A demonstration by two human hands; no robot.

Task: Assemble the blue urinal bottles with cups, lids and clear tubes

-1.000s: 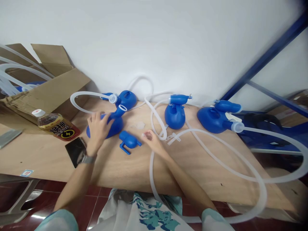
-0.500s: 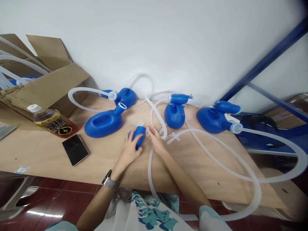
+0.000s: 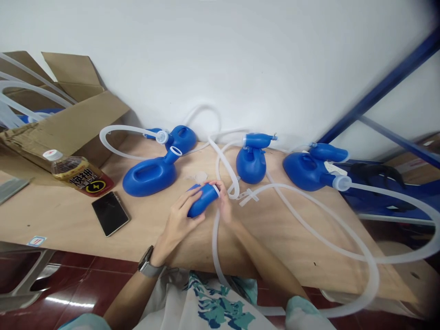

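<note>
My left hand is wrapped round a small blue plastic connector piece, held just above the wooden table. My right hand pinches a clear ring at the open end of that piece. A translucent hose runs down from beside my right hand and off the table's front edge. A large blue plastic vessel with a handle opening lies just left of my hands. Two similar blue vessels, one in the middle and one on the right, stand behind with hoses attached.
A black phone and a lying drink bottle are at the left. An open cardboard box with hoses sits far left. A fourth blue vessel is against the wall. Long hoses loop over the right side. A blue metal frame rises at right.
My left hand left the large blue vessel, took up the small blue piece and raised it. My right hand came to its open end with the clear ring.
</note>
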